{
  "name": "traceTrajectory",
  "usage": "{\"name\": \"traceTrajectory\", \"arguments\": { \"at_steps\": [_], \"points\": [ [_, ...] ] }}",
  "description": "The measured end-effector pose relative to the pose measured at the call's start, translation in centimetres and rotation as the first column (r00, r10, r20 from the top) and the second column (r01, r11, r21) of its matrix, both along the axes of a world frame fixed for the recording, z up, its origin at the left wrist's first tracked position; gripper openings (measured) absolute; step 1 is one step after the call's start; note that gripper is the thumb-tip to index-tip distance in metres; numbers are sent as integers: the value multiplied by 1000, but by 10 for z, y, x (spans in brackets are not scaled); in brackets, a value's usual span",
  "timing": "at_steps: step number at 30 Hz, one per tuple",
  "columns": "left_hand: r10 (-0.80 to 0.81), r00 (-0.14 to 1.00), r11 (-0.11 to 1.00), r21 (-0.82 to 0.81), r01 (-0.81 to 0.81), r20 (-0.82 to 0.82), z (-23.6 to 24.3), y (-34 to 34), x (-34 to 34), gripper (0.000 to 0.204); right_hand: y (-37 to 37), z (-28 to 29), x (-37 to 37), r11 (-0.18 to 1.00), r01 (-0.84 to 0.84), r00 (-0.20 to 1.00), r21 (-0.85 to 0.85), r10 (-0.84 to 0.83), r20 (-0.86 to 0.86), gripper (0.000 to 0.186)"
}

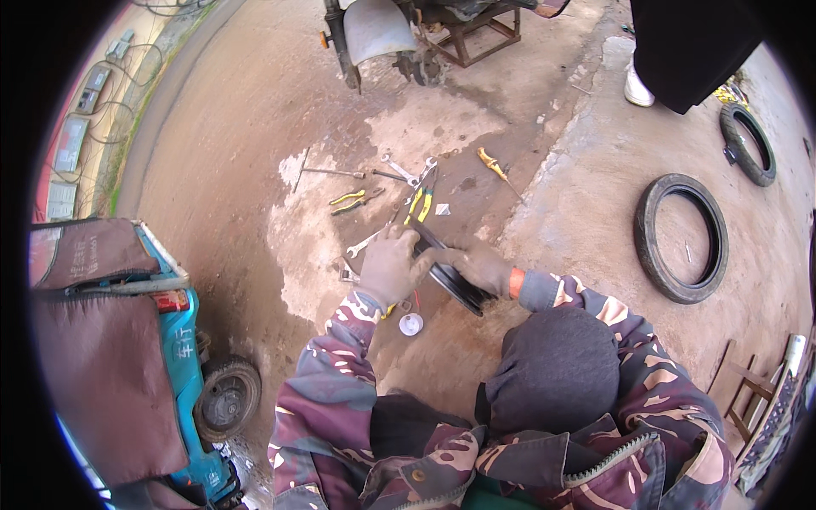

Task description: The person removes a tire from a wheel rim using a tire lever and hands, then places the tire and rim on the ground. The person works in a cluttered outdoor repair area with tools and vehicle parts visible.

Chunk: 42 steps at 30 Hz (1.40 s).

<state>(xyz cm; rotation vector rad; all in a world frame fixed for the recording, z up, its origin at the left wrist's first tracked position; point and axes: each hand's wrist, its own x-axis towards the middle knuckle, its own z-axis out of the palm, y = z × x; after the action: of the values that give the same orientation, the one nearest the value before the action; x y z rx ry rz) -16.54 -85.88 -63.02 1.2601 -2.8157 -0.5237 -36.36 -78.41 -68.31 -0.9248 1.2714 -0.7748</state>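
Note:
My left hand (393, 265) and my right hand (481, 267) grip a dark, narrow wheel rim (459, 291), seen nearly edge-on and tilted, in front of my knees. The left fingers lie over its upper left side; the right hand holds its right side. The hands hide part of it. Close to my left hand lie a wrench (364, 246) and a small round white lid or tin (410, 324). Just beyond are yellow-handled pliers (349, 201), another yellow-handled tool (418, 206), crossed wrenches (411, 172) and a T-handled tool (333, 172).
A yellow-handled screwdriver (494, 163) lies farther off. Two black tyres (650, 246) (759, 172) rest on the concrete at right. A partly dismantled motorcycle (374, 34) stands ahead. A blue three-wheeled vehicle (180, 348) is at left. A person in black (693, 51) stands at far right.

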Motion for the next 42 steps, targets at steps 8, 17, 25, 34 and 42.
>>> {"name": "traceTrajectory", "arguments": {
  "at_steps": [8,17,25,34,42],
  "points": [
    [-308,941,936,-218,275,-137,-4,49,15,41,8,-30,17,991,-41,999,-124,40,-8,53],
    [310,910,914,350,-205,-275,-59,6,82,50,1,-28,29,936,-290,898,-198,195,-393,50],
    [343,924,881,398,-255,-168,-56,2,87,49,0,-29,27,907,-382,836,-175,259,-483,52],
    [-91,957,994,34,105,-275,-22,34,50,26,1,-35,28,905,-347,872,-246,215,-439,50],
    [25,951,996,87,2,-307,-23,39,58,27,9,-34,29,876,-387,848,-289,214,-485,48]
  ]
}}
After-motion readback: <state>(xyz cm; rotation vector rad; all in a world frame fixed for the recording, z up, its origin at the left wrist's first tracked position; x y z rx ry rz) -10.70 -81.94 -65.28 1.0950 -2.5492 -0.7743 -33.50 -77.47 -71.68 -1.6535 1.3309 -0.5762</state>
